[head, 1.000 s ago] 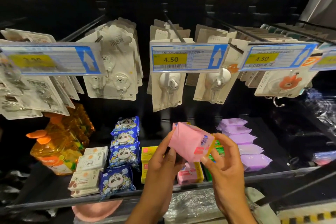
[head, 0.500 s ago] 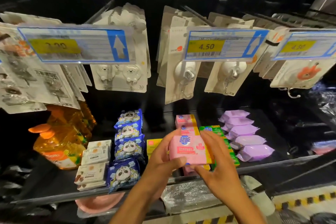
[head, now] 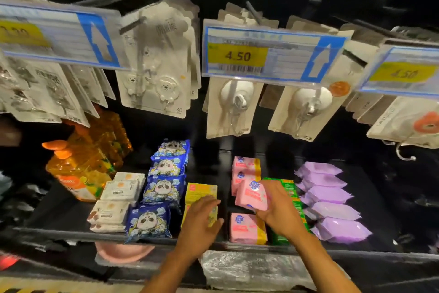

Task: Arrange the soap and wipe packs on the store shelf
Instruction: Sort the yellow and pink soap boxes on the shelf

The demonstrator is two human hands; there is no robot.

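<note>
Left hand (head: 202, 219) no longer on pink soap pack (head: 251, 195); lies fingers loosely spread, holding nothing, on nearer of yellow packs (head: 200, 191) at shelf (head: 71, 233) front. Right hand (head: 281, 212) alone grips pink soap pack: rectangular, pink wrapper, round blue logo, tilted over gap between front pink pack (head: 245, 228) and rear pink packs (head: 245, 168). Green packs (head: 288, 184) just right, purple wipe packs (head: 330, 197) beyond. Above, price tag (head: 273, 55) reads 4.50.
</note>
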